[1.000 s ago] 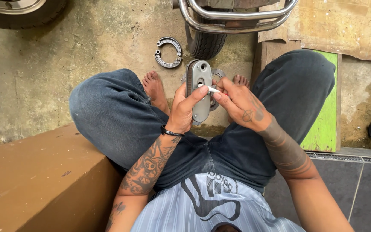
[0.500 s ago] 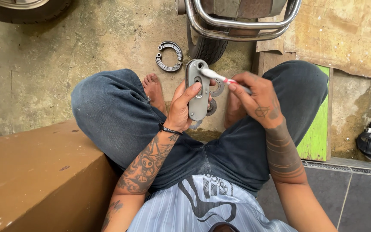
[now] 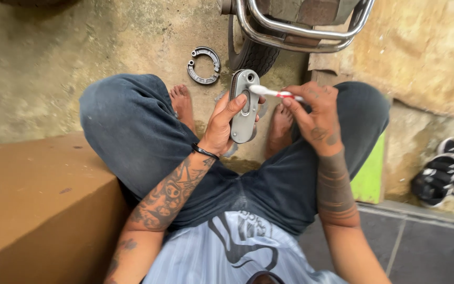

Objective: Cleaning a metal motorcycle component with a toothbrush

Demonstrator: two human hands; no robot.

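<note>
My left hand (image 3: 223,124) grips a grey oblong metal cover (image 3: 244,107), holding it upright between my knees with the thumb across its face. My right hand (image 3: 311,112) holds a white and red toothbrush (image 3: 272,92). The brush head touches the upper end of the cover, near a small round hole. A slot runs down the middle of the cover.
A pair of brake shoes (image 3: 203,65) lies on the concrete floor ahead. Beyond stand a tyre (image 3: 255,56) and a chrome guard rail (image 3: 295,32). A brown ledge (image 3: 38,200) is at my left, a green board (image 3: 370,173) and black sandals (image 3: 442,176) at my right.
My right hand drew the toothbrush from the cover's middle slot up to its top end. The view shifted and tilted a little to the left.
</note>
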